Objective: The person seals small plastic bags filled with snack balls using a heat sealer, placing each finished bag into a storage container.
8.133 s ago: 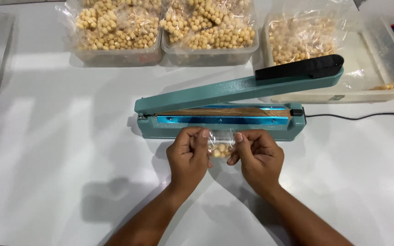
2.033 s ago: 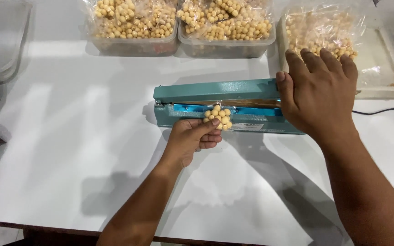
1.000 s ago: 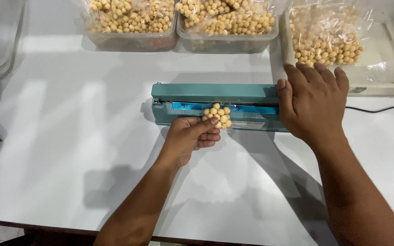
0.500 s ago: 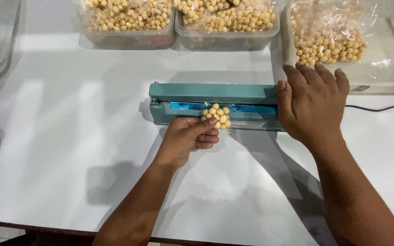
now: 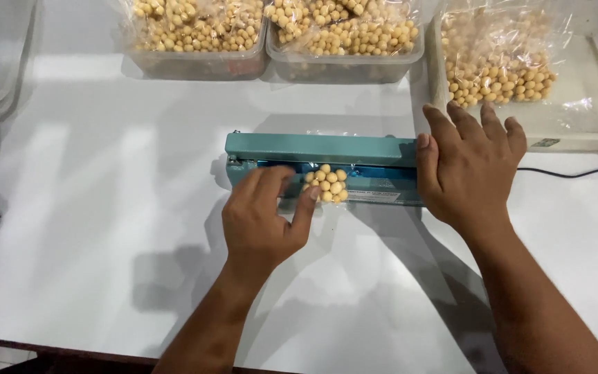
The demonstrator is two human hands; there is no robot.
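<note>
White tabletop [image 5: 91,228] carries a teal heat sealer [image 5: 320,158], its arm pressed flat under the right hand [image 5: 466,168], whose fingers lie spread and flat on the handle end, holding nothing else. Eight seconds back that arm stood raised and both hands held the pouch; over the last two seconds little has altered beyond a slight drift of the view. Left hand [image 5: 264,218] pinches the small clear pouch of round yellow snacks [image 5: 327,184] just in front of the bar, its top edge under the arm. Judging by this, the seal is being made. Tubs of loose snacks [image 5: 344,41] and a tray of filled bags [image 5: 569,135] line the far edge
</note>
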